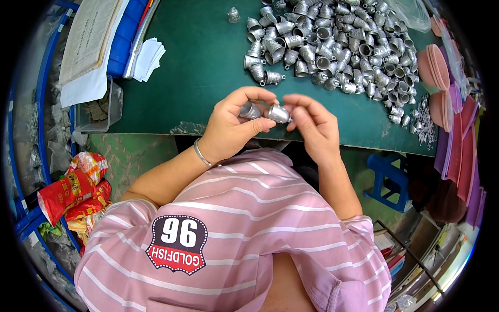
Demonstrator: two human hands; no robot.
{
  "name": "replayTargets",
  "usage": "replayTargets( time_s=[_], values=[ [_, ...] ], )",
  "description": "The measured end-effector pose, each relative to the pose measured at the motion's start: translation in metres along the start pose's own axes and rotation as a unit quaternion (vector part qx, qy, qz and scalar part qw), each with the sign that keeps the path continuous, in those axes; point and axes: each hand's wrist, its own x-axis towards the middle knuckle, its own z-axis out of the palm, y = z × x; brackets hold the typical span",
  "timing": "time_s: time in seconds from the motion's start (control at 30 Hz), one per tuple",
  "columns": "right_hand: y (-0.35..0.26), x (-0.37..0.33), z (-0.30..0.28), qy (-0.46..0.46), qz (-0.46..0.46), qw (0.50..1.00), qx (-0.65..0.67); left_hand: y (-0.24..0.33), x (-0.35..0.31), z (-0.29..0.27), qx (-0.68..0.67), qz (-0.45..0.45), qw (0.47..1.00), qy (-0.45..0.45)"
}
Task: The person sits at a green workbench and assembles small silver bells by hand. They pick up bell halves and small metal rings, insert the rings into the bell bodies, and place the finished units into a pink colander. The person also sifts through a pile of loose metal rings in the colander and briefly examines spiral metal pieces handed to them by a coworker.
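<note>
Above the near edge of the green table (187,78), my two hands meet in front of me. A small silver metal bell (250,111) sits in the curled fingers of my left hand (223,122). A second silver bell (279,114) lies between the left thumb and my right hand (317,122), whose fingertips pinch its top end. Its open mouth points left, toward the first bell. Beyond my hands spreads a large heap of similar bells (332,65), and one lone bell (233,15) stands upright left of it.
Small silver metal pieces (425,122) lie at the table's right corner, beside pink bins (434,67). Papers (86,47), a blue tray (123,39) and a clear plastic box (99,114) are at left. A blue stool (389,179) stands below right; red packets (78,192) lie lower left.
</note>
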Motion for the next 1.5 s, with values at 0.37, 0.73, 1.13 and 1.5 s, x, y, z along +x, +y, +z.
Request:
replayTargets(
  time_s=[0.37,0.73,1.13,1.5],
  values=[
    [0.005,-0.004,0.007,-0.034,-0.211,0.976,-0.037,0.008,-0.007,-0.004,0.155,0.211,0.964,-0.056],
    [0.008,0.055,0.006,0.054,-0.367,0.811,-0.452,-0.004,-0.092,-0.066,-0.290,-0.409,0.864,0.037],
    [-0.001,0.015,-0.001,0.020,-0.087,0.995,0.044,-0.110,-0.036,-0.030,-0.043,-0.460,0.886,0.033],
    [0.004,0.009,0.010,-0.021,-0.174,0.979,-0.103,0.023,-0.031,-0.028,-0.046,-0.267,0.954,-0.131]
  ],
)
